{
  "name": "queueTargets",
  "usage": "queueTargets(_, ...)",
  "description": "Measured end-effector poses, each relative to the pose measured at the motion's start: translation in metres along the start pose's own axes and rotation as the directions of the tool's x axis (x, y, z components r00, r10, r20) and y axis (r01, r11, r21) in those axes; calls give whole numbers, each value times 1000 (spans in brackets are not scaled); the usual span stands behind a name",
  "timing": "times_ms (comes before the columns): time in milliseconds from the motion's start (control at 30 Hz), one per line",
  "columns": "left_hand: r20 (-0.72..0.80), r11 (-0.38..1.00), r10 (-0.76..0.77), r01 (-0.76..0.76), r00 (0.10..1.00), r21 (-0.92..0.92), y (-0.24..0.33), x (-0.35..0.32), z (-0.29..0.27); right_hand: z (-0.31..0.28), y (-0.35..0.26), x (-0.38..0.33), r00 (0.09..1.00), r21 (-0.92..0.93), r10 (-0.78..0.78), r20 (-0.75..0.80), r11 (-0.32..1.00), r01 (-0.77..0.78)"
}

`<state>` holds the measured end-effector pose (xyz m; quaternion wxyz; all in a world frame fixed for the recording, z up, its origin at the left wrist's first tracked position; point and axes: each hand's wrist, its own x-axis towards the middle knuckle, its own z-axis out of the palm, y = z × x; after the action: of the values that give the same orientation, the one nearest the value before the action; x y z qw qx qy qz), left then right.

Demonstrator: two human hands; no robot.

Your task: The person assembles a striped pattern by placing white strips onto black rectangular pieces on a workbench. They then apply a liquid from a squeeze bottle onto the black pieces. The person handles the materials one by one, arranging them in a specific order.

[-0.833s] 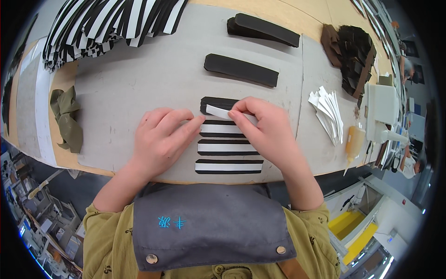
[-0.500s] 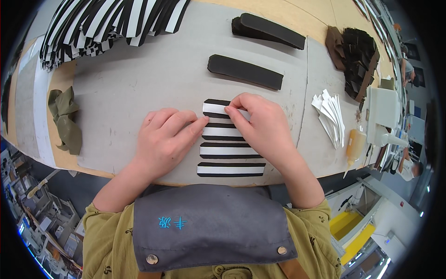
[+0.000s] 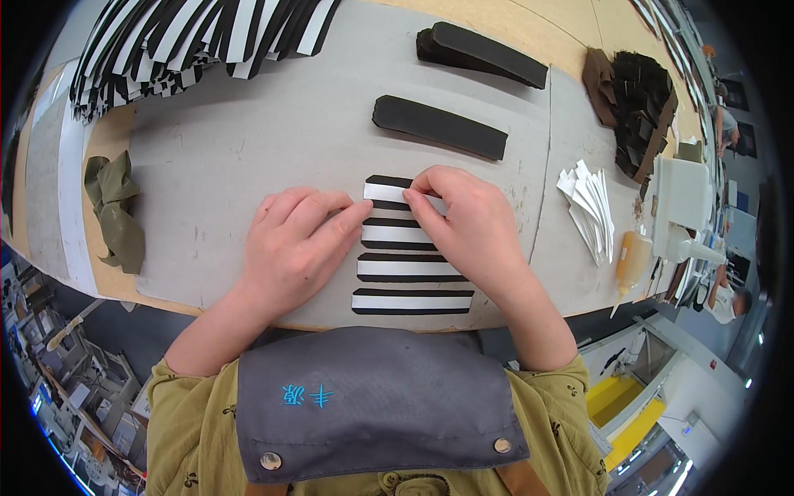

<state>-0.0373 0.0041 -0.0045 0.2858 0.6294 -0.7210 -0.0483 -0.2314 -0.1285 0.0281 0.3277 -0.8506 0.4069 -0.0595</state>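
Observation:
Four short black strips, each with a white band along its middle, lie in a column before me. My right hand (image 3: 465,213) pinches thumb and index finger on the farthest strip (image 3: 385,193), at its white band, and hides its right part. My left hand (image 3: 299,240) is closed, fingers curled, its thumb tip against that strip's left lower corner; whether it grips anything is hidden. Beneath my right hand runs the second strip (image 3: 393,234), partly covered. Nearer me lie the third strip (image 3: 401,268) and the nearest strip (image 3: 412,302).
Two stacks of dark strips (image 3: 438,128) (image 3: 484,56) lie beyond my hands. A pile of black-and-white strips (image 3: 207,37) fills the far left. Olive material (image 3: 116,213) lies left. Rightward are white strips (image 3: 587,211), a yellowish bottle (image 3: 633,256) and dark brown pieces (image 3: 641,112).
Everything on the table sits slightly farther right in the picture. My fingers stay at the farthest strip with hardly any movement.

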Motion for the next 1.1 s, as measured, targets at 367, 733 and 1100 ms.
queueTargets(367,41,997,-27,24,999,75,3,2,2,1,0,-4,999,-9,-11,-48,1000,11)
queueTargets(733,66,995,-34,28,997,95,3,1,1,-23,22,-17,995,-107,72,-70,991,-79)
queueTargets(1100,75,995,-27,19,997,94,4,3,-1,-23,21,-13,996,-148,50,-77,987,-61)
